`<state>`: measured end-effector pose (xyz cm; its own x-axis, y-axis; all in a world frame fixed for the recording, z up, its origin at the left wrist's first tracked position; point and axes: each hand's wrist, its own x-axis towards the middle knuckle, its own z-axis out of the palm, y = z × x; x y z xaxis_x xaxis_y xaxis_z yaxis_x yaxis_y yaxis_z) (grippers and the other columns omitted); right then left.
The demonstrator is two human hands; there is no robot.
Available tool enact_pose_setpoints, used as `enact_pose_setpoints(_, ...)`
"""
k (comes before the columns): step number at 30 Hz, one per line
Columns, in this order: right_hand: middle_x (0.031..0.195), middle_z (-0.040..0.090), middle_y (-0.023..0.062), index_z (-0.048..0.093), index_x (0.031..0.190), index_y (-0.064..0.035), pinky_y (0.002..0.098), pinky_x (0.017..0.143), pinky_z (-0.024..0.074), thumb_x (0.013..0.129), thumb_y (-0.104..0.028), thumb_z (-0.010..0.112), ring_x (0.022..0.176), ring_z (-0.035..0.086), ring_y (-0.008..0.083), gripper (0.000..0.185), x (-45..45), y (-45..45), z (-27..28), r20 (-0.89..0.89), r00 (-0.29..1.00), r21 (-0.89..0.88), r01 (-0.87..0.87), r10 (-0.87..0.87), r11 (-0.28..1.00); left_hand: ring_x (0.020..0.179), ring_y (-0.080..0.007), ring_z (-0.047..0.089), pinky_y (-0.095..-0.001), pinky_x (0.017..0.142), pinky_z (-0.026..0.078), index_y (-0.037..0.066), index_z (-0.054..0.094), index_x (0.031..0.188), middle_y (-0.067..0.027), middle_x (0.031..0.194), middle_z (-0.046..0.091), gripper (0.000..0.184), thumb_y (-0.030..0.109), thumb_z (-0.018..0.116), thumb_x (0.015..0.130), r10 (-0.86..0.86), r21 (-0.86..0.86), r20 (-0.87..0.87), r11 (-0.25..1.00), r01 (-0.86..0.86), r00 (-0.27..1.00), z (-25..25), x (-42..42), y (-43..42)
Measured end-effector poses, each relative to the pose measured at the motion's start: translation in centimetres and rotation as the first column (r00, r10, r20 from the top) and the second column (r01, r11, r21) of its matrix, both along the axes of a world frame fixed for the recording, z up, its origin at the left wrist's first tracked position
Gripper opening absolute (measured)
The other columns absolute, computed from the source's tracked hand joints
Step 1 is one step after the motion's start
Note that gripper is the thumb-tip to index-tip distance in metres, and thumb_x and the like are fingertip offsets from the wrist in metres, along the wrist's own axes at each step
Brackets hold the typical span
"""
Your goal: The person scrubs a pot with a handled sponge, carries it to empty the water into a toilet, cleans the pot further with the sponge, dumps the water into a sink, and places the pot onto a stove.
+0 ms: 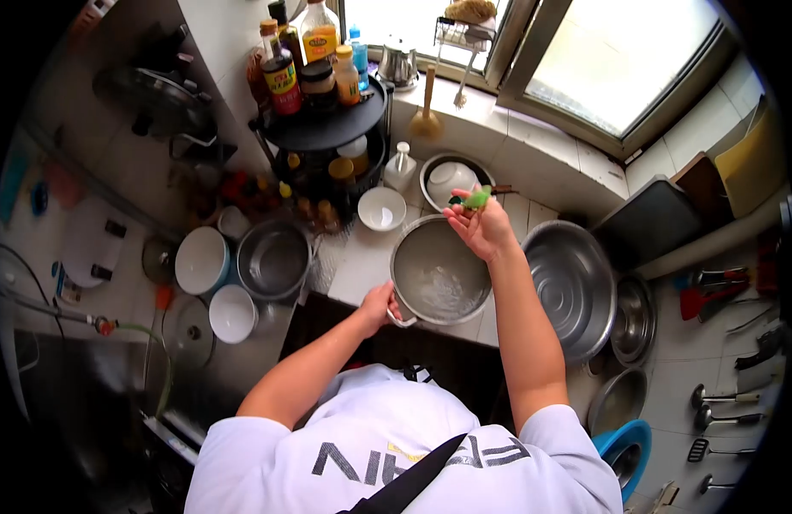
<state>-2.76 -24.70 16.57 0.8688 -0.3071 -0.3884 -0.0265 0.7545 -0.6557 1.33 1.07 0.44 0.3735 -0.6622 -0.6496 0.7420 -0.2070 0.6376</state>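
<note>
Partly hidden at its fingertips, the left hand [380, 306] is closed on the near-left edge of the metal pot [430, 257]. Above the pot's far-right rim, a green item [478, 199], too blurred to be identified, is held in the right hand [481, 230], fingers curled. Right of the pot, a wide basin [580, 287] is partly covered by the forearm [528, 330].

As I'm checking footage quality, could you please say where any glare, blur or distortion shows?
Head view throughout: window blown out nearly white; bright glints in the pot; green item in the right hand slightly soft; wide-lens bending and black corners.
</note>
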Motion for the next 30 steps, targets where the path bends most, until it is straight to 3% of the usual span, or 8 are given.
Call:
enact_pose_setpoints(3, 0.113, 0.061, 0.0253, 0.047, 0.117, 0.0042, 0.0407, 0.092, 0.0511, 0.099, -0.035, 0.033, 0.107, 0.061, 0.037, 0.045, 6.7, -0.4, 4.5, 0.256, 0.965, 0.019, 0.057, -0.06, 0.998, 0.059, -0.0198, 0.06, -0.0344, 0.061, 0.053, 0.008, 0.052, 0.077, -0.0038, 0.068, 0.053, 0.043, 0.043, 0.041, 0.099, -0.28, 0.036, -0.008, 0.959, 0.28, 0.96, 0.1, 3.4, 0.4)
enact_pose_setpoints(7, 0.112, 0.061, 0.0241, 0.046, 0.114, 0.0067, 0.0357, 0.088, 0.0546, 0.099, -0.034, 0.041, 0.104, 0.063, 0.033, 0.044, 14.3, -2.5, 7.2, 0.292, 0.952, -0.141, 0.133, -0.088, 0.981, 0.063, -0.0151, 0.061, -0.0285, 0.061, 0.053, 0.004, 0.056, 0.083, -0.0024, 0.073, 0.053, 0.036, 0.037, 0.054, 0.096, -0.55, 0.202, 0.244, 0.834, 0.513, 0.799, 1.2, 7.6, 0.6)
enact_pose_setpoints(9, 0.111, 0.061, 0.0236, 0.047, 0.113, 0.0074, 0.0325, 0.084, 0.0565, 0.098, -0.034, 0.048, 0.102, 0.064, 0.0307, 0.044, 17.8, -4.0, 7.7, 0.211, 0.965, -0.303, 0.214, -0.154, 0.929, 0.063, -0.0151, 0.062, -0.0278, 0.06, 0.053, 0.002, 0.055, 0.083, -0.0026, 0.073, 0.054, 0.036, 0.036, 0.054, 0.095, -0.567, 0.218, 0.342, 0.823, 0.524, 0.749, 2.0, 9.5, 0.0)
enact_pose_setpoints(12, 0.109, 0.062, 0.0229, 0.047, 0.11, 0.0077, 0.0281, 0.08, 0.0579, 0.095, -0.034, 0.056, 0.098, 0.065, 0.0277, 0.045, 20.9, -5.2, 8.2, 0.181, 0.962, -0.356, 0.256, -0.203, 0.899, 0.062, -0.0138, 0.062, -0.0265, 0.058, 0.051, 0.001, 0.055, 0.083, -0.0027, 0.072, 0.055, 0.034, 0.033, 0.055, 0.095, -0.58, 0.206, 0.432, 0.809, 0.55, 0.691, 3.6, 11.1, -1.0)
enact_pose_setpoints(17, 0.105, 0.063, 0.0213, 0.048, 0.106, 0.0072, 0.0281, 0.077, 0.0589, 0.094, -0.036, 0.056, 0.096, 0.066, 0.0266, 0.046, 23.3, -5.9, 8.0, 0.164, 0.942, -0.267, 0.33, -0.294, 0.906, 0.061, -0.0124, 0.062, -0.0261, 0.057, 0.049, 0.002, 0.054, 0.086, -0.003, 0.073, 0.057, 0.032, 0.032, 0.056, 0.095, -0.522, 0.132, 0.509, 0.833, 0.537, 0.684, 5.5, 12.5, -2.1)
enact_pose_setpoints(25, 0.106, 0.064, 0.0193, 0.052, 0.111, 0.0047, 0.0254, 0.075, 0.059, 0.095, -0.034, 0.056, 0.095, 0.066, 0.0238, 0.043, 24.6, -6.8, 5.7, 0.182, 0.927, -0.065, 0.343, -0.327, 0.937, 0.061, -0.0125, 0.062, -0.0263, 0.057, 0.05, 0.004, 0.053, 0.085, -0.0019, 0.07, 0.056, 0.029, 0.03, 0.057, 0.094, -0.521, 0.154, 0.459, 0.845, 0.513, 0.72, 4.5, 14.2, -1.9)
enact_pose_setpoints(28, 0.105, 0.063, 0.0224, 0.045, 0.113, 0.0033, 0.0277, 0.075, 0.0591, 0.096, -0.033, 0.053, 0.094, 0.067, 0.0279, 0.041, 24.5, -7.4, 5.1, 0.176, 0.949, -0.076, 0.277, -0.261, 0.958, 0.061, -0.0126, 0.062, -0.0268, 0.058, 0.05, 0.005, 0.052, 0.084, -0.002, 0.07, 0.056, 0.028, 0.031, 0.056, 0.094, -0.517, 0.168, 0.428, 0.852, 0.496, 0.742, 4.1, 13.9, -1.8)
enact_pose_setpoints(30, 0.107, 0.062, 0.0236, 0.042, 0.117, 0.0022, 0.0288, 0.075, 0.0587, 0.097, -0.031, 0.052, 0.095, 0.067, 0.0287, 0.039, 23.8, -7.6, 5.0, 0.109, 0.976, -0.276, 0.211, -0.187, 0.938, 0.061, -0.0125, 0.062, -0.0271, 0.058, 0.051, 0.005, 0.052, 0.084, -0.0021, 0.071, 0.056, 0.029, 0.031, 0.056, 0.094, -0.529, 0.183, 0.417, 0.846, 0.502, 0.739, 3.8, 13.3, -1.8)
